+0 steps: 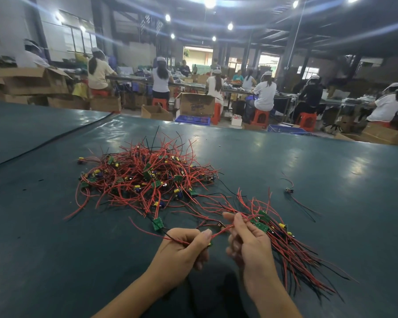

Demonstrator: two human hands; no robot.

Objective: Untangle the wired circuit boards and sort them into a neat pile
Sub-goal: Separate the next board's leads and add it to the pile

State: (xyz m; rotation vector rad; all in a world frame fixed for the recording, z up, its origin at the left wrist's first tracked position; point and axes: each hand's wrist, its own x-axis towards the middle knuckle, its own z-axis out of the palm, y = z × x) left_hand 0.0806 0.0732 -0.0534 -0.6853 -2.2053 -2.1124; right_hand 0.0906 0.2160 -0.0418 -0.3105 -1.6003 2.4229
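- My left hand (184, 246) is curled shut, pinching a red wire (221, 231) between thumb and fingers, with a black lead poking out past the knuckles to the left.
- My right hand (247, 239) is closed too, gripping the same red wire where it runs into a bundle of wired boards; the wire spans the short gap between my hands.
- The sorted bundle (285, 246) lies under and beside my right hand, its green boards near my fingertips and its red and black leads fanning toward the lower right, roughly parallel.
- The tangled heap (147, 177) of red wires, small green boards, and yellow and blue parts sits in the middle of the table, beyond my hands and a little to the left.
- One green board (157, 223) lies at the near edge of the heap, just beyond my left hand, with wires trailing back into the tangle.
- A single wired piece (289, 190) lies alone to the right, well apart from the heap.
- Everything rests on a dark green table cover (55, 249).
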